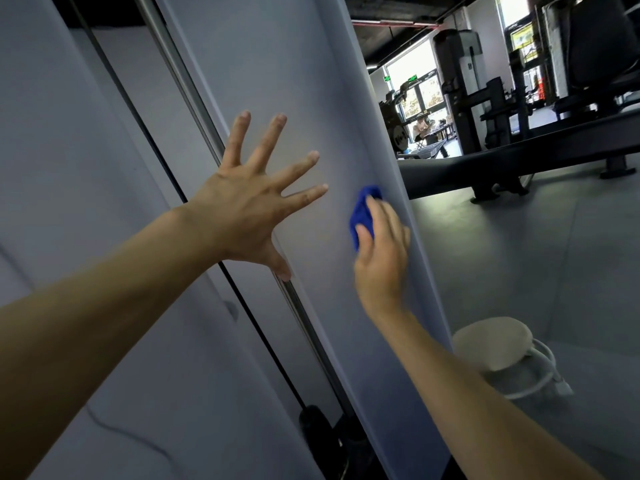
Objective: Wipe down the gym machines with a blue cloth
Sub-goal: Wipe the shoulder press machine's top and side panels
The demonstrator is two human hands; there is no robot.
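A tall pale grey panel of a gym machine (277,81) fills the middle of the view. My right hand (381,251) grips a bunched blue cloth (362,213) and holds it against the panel near its right edge. My left hand (252,199) is spread wide with straight fingers in front of the panel, to the left of the cloth; whether it touches the surface I cannot tell.
A metal guide rod (180,84) and a dark gap run beside the panel on its left. A round pale stool (495,344) stands on the grey floor at lower right. Dark gym machines (485,109) and a long black beam (519,157) stand behind.
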